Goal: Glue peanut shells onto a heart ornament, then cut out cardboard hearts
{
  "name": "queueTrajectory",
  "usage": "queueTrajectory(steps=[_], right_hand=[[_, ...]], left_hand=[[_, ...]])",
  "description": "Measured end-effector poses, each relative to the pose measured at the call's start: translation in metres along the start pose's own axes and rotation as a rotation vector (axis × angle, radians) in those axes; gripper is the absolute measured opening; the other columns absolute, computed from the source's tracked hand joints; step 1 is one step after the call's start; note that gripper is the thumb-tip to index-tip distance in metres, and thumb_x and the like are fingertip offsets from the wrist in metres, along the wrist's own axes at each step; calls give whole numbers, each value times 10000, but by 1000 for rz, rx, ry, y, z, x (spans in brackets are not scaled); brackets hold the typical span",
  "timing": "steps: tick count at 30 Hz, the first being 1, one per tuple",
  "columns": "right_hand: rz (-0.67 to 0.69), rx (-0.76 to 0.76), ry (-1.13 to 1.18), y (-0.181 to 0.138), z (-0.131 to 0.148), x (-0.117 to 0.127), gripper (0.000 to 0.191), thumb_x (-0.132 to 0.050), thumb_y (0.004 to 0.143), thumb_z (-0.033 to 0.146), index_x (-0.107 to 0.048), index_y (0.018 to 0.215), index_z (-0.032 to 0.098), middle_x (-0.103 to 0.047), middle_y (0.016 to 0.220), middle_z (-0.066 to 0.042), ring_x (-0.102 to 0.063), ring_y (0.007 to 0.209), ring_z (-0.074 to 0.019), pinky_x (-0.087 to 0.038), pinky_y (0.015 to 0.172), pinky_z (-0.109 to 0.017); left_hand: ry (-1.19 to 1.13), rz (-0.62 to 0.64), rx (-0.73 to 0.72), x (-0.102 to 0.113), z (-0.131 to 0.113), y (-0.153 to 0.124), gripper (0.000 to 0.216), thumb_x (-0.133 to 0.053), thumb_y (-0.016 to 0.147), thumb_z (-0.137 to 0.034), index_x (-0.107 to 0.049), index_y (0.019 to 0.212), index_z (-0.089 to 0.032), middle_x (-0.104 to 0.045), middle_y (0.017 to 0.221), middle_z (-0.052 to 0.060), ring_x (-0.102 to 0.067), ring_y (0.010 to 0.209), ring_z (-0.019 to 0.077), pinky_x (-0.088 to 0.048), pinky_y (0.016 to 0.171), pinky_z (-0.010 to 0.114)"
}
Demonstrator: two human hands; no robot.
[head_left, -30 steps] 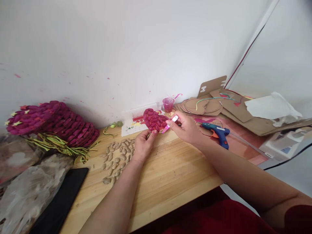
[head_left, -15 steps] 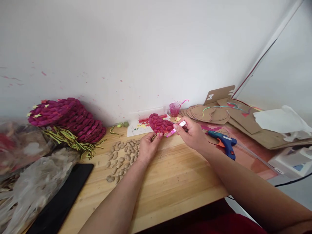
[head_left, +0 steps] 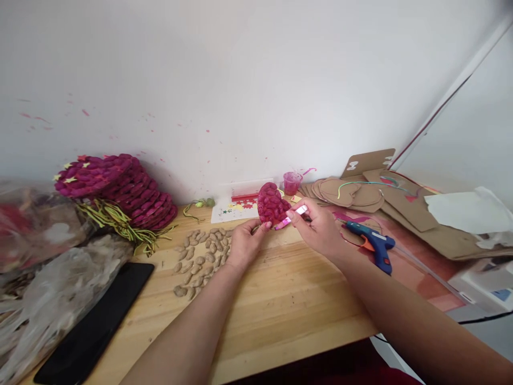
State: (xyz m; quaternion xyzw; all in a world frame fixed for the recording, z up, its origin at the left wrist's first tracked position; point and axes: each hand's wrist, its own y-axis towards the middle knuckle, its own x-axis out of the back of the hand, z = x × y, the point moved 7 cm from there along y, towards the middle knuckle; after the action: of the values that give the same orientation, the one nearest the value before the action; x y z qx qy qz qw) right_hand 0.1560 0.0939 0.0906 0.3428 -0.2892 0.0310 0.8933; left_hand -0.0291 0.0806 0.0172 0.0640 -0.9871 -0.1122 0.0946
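The left hand [head_left: 246,243] is pinching a peanut-covered piece [head_left: 270,203], now tilting more upright, seemingly easing access; the right hand [head_left: 320,227], curled closed, is gripping a pink-tipped stick [head_left: 284,222].

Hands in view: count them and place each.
2: the left hand pinching the lower edge of the dark-pink piece, and the right hand beside it, holding a white-and-pink tool.

Both forearms [head_left: 204,315] are bare, and dark red clothing [head_left: 368,366] covers the body.
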Motion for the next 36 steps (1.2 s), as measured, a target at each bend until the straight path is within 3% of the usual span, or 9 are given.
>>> queueTrajectory(steps=[5, 12, 21, 27, 32, 36], right_hand=[[33, 7, 39, 1, 0, -2, 190, -605, 953, 351, -590, 812, 224, -594, 606, 27, -482, 550, -137, -349, 559, -276], [27, 8, 18, 2, 2, -1, 170, -607, 951, 335, -593, 826, 219, -672, 689, -5, -554, 630, -158, -391, 617, -285], [-21, 1, 37, 2, 0, 4, 166, -585, 966, 360, -625, 919, 205, -679, 774, -24, -568, 653, -154, -397, 612, -281], [58, 18, 21, 4, -3, -1, 168, -557, 967, 333, -590, 853, 214, -653, 721, -12, -539, 653, -160, -378, 628, -293], [36, -36, 9, 6, -10, 2, 183, -555, 956, 354, -559, 841, 211, -633, 727, -12, -531, 643, -156, -368, 619, -292], [104, -13, 95, 5, -5, -3, 194, -530, 977, 364, -582, 874, 209, -655, 742, -15, -555, 661, -157, -389, 632, -286]], left_hand=[[4, 30, -7, -2, 2, 0, 346, -687, 868, -435, -811, 1037, -160, -807, 1060, 77, -710, 997, 259, -503, 910, 339], [8, 60, -6, -3, 1, -1, 372, -701, 863, -430, -802, 1083, -147, -806, 1075, 83, -717, 990, 269, -516, 888, 336], [23, 41, 19, -2, -1, -3, 359, -702, 865, -433, -820, 1063, -158, -814, 1031, 58, -708, 919, 242, -491, 845, 309], [72, 21, 13, 1, -2, -4, 373, -691, 867, -452, -824, 1048, -154, -814, 991, 55, -692, 877, 229, -481, 812, 300], [120, 10, 3, 2, -1, -4, 379, -691, 856, -465, -828, 1006, -145, -810, 928, 48, -682, 838, 228, -479, 775, 295], [105, 29, -12, 1, -1, -3, 370, -674, 866, -456, -827, 1005, -149, -807, 919, 48, -694, 895, 245, -488, 836, 309]])
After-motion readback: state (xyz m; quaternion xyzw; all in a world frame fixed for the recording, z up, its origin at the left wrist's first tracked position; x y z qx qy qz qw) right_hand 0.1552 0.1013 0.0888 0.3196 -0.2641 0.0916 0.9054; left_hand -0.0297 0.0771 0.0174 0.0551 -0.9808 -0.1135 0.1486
